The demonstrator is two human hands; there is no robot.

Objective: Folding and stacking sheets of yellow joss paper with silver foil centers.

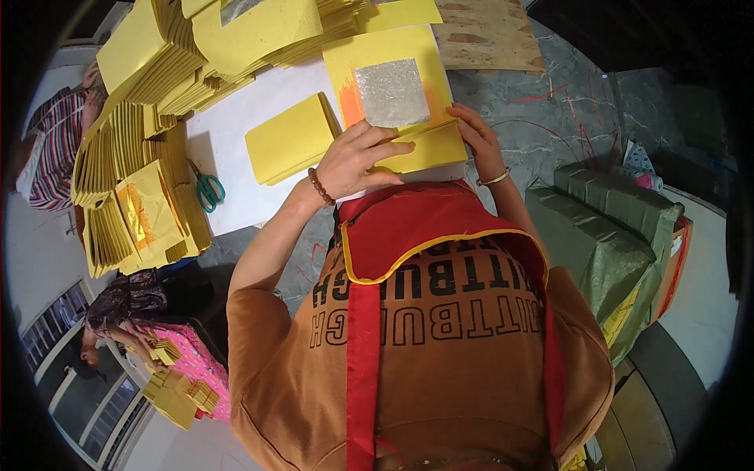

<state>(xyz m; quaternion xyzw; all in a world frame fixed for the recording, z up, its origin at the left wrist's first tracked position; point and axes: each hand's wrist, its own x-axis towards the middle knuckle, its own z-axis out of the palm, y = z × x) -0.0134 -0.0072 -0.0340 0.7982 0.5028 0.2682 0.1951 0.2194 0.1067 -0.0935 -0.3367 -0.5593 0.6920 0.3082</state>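
Observation:
A sheet of yellow paper (342, 71) with a silver foil square (393, 93) and orange smears beside it lies on top of a yellow paper stack at the table edge before me. Its near part is folded up along a raised ridge. My left hand (363, 159), with a beaded bracelet, rests on this fold, fingers stretched to the right and spread. At the right edge of the stack is my right hand (476, 141), a pale bangle on its wrist. Its fingers are extended and touch the end of the fold; the thumb is mostly hidden.
Left of the sheet lies a small folded yellow bundle (290, 140) on the white tabletop (228, 118). Green-handled scissors (210, 192) lie beside tall folded paper stacks (129, 149). Green wrapped bundles (601, 216) stand at right. Two other people work at far left.

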